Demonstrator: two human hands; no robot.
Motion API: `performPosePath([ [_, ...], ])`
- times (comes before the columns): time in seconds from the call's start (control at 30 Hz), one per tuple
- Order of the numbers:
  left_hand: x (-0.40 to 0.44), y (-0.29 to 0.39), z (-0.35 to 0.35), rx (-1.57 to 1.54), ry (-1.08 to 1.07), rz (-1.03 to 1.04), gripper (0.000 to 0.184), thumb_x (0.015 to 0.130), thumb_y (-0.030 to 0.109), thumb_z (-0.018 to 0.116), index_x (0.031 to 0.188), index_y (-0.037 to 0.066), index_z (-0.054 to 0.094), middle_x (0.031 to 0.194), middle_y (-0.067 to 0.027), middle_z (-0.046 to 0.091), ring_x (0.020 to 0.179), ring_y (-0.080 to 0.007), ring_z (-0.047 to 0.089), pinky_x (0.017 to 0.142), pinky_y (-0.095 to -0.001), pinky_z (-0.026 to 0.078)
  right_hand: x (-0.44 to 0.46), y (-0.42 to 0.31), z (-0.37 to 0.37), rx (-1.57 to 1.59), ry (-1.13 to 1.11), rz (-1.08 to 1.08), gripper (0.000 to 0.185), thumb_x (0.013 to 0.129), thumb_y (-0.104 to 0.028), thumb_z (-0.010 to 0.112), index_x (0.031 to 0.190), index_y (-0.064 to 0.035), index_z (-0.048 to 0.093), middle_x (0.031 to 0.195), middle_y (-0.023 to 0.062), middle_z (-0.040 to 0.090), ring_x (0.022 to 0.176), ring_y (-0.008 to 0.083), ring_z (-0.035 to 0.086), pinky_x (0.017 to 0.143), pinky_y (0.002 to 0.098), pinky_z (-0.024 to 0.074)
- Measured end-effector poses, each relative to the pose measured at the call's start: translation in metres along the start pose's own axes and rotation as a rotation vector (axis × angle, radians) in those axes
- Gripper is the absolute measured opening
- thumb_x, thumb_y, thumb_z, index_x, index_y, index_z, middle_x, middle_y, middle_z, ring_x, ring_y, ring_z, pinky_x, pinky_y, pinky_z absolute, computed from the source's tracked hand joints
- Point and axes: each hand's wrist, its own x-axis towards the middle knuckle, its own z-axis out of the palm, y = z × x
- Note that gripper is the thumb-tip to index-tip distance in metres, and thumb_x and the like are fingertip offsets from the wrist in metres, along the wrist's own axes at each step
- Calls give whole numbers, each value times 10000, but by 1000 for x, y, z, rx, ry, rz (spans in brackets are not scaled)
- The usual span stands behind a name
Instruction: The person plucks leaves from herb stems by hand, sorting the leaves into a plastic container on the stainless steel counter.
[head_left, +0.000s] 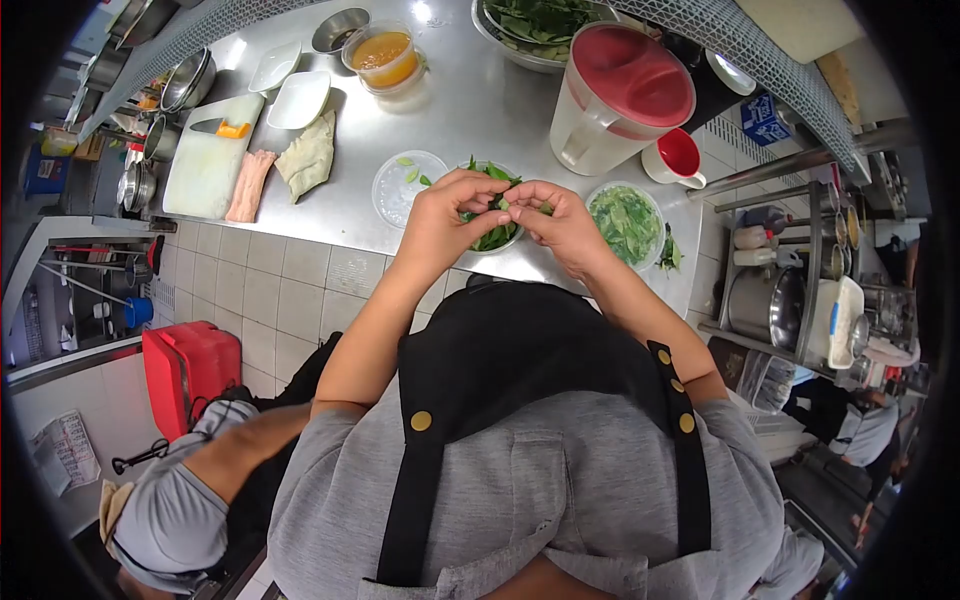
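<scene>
My left hand [448, 218] and my right hand [558, 222] meet above a small round container of green leaves [494, 238] near the table's front edge. Both hands are closed, fingertips pinching a green leaf [503, 203] between them. My fingers partly hide the leaves below. A clear round lid [392, 198] lies to the left of my left hand, a few leaf bits on it. Right of my right hand stands a clear round tub [628, 226] of paler green leaves. A few loose dark leaves [671, 250] lie beside that tub.
A large red-lidded pitcher [622, 95], a red-and-white mug [675, 160] and a bowl of leaves [530, 55] stand farther back. Leftward are a tub of orange liquid [383, 58], white dishes [299, 100] and a cutting board [205, 165]. Another person [190, 500] is at lower left.
</scene>
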Motion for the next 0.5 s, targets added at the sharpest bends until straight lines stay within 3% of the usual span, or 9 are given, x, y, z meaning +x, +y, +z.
performPosePath([
  [0.13,0,-4,3,-85,15,-34,290,842,-15,753,1128,29,722,1072,-63,662,948,-121,653,816,-246,578,1,3,-1,-18,8,-12,163,930,-28,669,1089,6,685,1009,16,678,919,73,580,860,236,469],
  [0.2,1,-5,4,-166,37,-74,242,873,-37,708,1110,9,722,1054,-58,661,931,-114,651,811,-239,576,2,7,-1,-80,8,-97,144,940,-101,676,1077,-59,687,870,-63,635,615,-3,411,548,176,304],
  [0.43,13,-10,17,-193,27,-83,210,893,-50,680,1090,8,722,1021,-45,669,936,-98,647,801,-229,566,-13,2,-13,10,97,-67,170,935,-97,681,1097,-47,683,904,-54,620,625,-9,420,527,161,298],
  [0.5,21,-11,23,-271,-15,-120,208,899,-45,676,1098,0,711,1029,-43,670,938,-101,650,803,-233,563,-22,0,-24,75,136,25,198,937,-48,658,1131,-8,660,957,-11,634,691,22,495,605,181,388],
])
